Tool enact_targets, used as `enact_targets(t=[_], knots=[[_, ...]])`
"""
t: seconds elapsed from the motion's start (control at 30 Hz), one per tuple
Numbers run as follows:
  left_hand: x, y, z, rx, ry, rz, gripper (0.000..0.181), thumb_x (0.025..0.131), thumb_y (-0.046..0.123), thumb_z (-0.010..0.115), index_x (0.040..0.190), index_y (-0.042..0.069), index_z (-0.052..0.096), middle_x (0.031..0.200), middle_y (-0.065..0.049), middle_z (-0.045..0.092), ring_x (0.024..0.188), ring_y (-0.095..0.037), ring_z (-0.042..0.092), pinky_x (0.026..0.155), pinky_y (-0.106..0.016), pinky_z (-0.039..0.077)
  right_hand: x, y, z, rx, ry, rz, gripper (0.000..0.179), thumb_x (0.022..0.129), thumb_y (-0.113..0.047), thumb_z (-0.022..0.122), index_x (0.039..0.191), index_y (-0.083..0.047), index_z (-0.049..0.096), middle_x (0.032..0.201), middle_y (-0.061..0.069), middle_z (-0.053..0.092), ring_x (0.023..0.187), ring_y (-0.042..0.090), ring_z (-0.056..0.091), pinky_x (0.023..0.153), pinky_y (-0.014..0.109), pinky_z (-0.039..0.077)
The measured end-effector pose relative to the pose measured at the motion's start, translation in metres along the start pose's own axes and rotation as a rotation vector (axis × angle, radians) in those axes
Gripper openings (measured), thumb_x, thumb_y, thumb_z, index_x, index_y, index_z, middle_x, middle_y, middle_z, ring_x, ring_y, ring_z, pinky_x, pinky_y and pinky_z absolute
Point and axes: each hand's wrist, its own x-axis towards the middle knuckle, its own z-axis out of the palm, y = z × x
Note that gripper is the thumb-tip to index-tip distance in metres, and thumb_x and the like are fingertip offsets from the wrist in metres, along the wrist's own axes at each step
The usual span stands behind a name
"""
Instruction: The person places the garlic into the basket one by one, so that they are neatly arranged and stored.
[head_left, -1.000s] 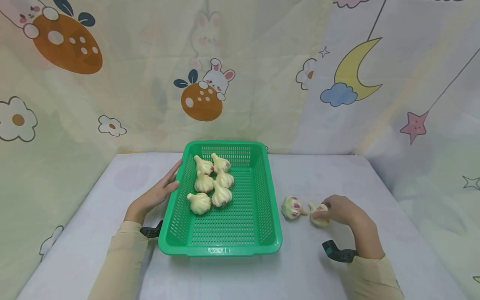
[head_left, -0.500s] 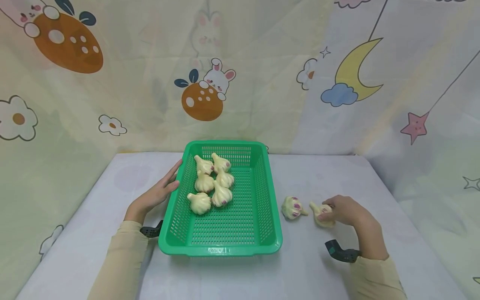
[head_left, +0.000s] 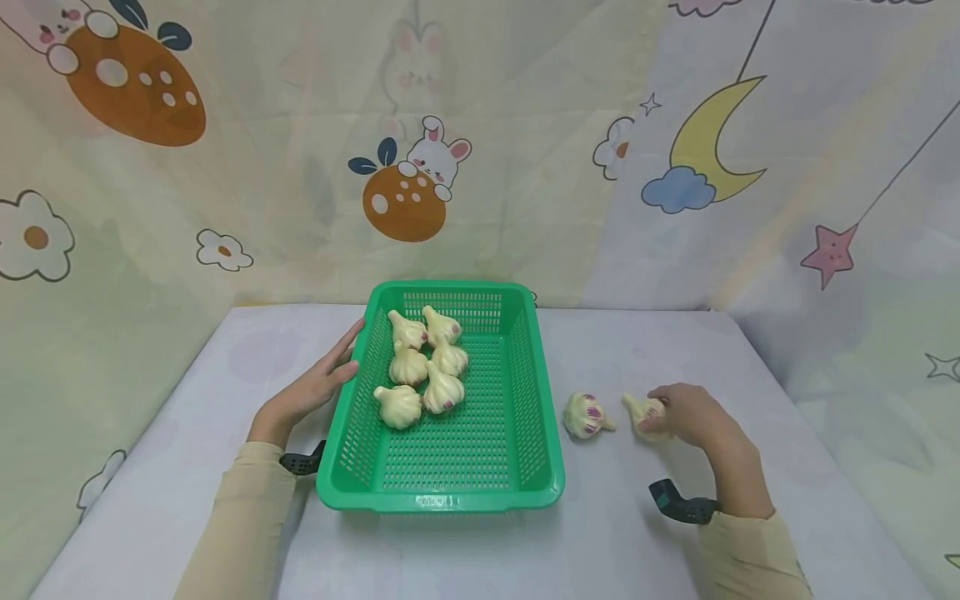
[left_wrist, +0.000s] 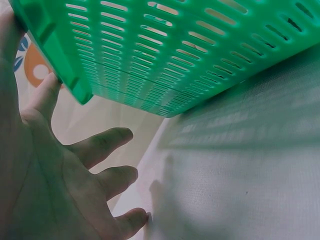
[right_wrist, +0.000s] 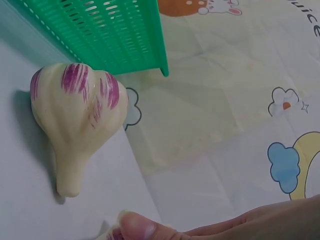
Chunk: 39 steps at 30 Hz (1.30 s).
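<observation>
My left hand [head_left: 311, 396] touches the left rim of a green plastic basket [head_left: 502, 500] with its fingers spread and straight; the left wrist view shows the fingertips at the basket's edge. Inside the basket, several garlic bulbs [head_left: 399, 407] lie grouped on the left side. To the right of the basket, my right hand [head_left: 693, 417] pinches a garlic bulb [head_left: 637, 408] between thumb and fingers, low at the table. Another purple-streaked garlic bulb [head_left: 583, 416] rests between that hand and the basket. In the right wrist view, the pinched bulb is mostly cut off at the bottom edge.
The white table [head_left: 600, 533] runs back to a cloth backdrop [head_left: 525, 167] printed with cartoon figures. The basket's right wall [head_left: 546, 400] stands close beside the loose garlic bulb. A black wrist camera [head_left: 682, 504] sits on the right forearm.
The right hand has shifted slightly right with the garlic bulb, then a little away from me. The left hand and the basket stay in place.
</observation>
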Motion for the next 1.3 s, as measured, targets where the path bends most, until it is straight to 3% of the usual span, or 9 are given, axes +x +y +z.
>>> enact_targets(t=[0.3, 0.67, 1.07, 1.3], knots=[[0.0, -0.002, -0.001, -0.006, -0.001, -0.008, 0.058, 0.103, 0.035, 0.035, 0.148, 0.05, 0.0, 0.159, -0.018, 0.01, 0.143, -0.044, 0.015, 0.105, -0.071, 0.017, 0.006, 0.004, 0.006, 0.04, 0.124, -0.069, 0.063, 0.077, -0.03, 0.078, 0.121, 0.009, 0.057, 0.114, 0.03, 0.06, 0.102, 0.042, 0.056, 0.084, 0.055, 0.045], [0.0, 0.0, -0.001, 0.005, 0.008, -0.022, 0.059, 0.102, 0.037, 0.036, 0.148, 0.05, 0.001, 0.159, -0.015, 0.009, 0.145, -0.042, 0.01, 0.105, -0.073, 0.013, 0.015, 0.002, 0.018, 0.164, 0.222, 0.006, 0.063, 0.081, -0.025, 0.075, 0.127, 0.007, 0.047, 0.112, 0.027, 0.049, 0.089, 0.031, 0.047, 0.071, 0.04, 0.042], [0.001, 0.0, -0.001, 0.005, 0.011, -0.009, 0.059, 0.102, 0.037, 0.036, 0.148, 0.049, 0.001, 0.16, -0.012, 0.008, 0.146, -0.041, 0.008, 0.105, -0.074, 0.012, 0.023, 0.004, 0.026, 0.195, 0.262, -0.045, 0.068, 0.084, -0.023, 0.071, 0.131, 0.012, 0.038, 0.117, 0.032, 0.044, 0.092, 0.032, 0.046, 0.077, 0.045, 0.043], [0.0, 0.0, 0.0, 0.006, 0.007, -0.014, 0.059, 0.102, 0.039, 0.036, 0.148, 0.05, 0.0, 0.16, -0.013, 0.008, 0.145, -0.041, 0.009, 0.105, -0.074, 0.012, 0.023, 0.002, 0.027, 0.193, 0.258, -0.078, 0.061, 0.084, -0.02, 0.069, 0.13, 0.012, 0.043, 0.122, 0.032, 0.039, 0.092, 0.032, 0.047, 0.074, 0.042, 0.043]])
